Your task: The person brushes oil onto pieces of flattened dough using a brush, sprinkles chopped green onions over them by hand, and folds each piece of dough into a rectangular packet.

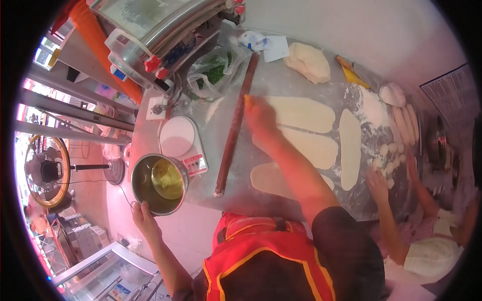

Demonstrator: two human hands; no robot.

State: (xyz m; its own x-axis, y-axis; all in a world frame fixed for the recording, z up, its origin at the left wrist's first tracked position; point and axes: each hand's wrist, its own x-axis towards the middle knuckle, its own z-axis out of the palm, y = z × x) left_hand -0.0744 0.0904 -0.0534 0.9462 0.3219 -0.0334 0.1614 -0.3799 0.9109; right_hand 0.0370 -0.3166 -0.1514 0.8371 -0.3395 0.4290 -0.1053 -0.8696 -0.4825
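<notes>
From far away, I see a round silver bowl [142,183] with yellow liquid [167,179] pooled inside. It seems tipped a little, by the edge of the counter [217,133]. A long brown stick [234,140] lies on the counter. Right of it are flat, pale dough strips [306,114], three side by side and one crossways.

Glossy metal bowl [144,192]; smooth rod [235,131] (wooden-looking, rather matt).

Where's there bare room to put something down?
Between the scale and the rolling pin, the table is bare. A smaller patch lies between the pin's lower end and the dough sheets. The right end is crowded: small dough pieces, flour, a co-worker's hands.
</notes>
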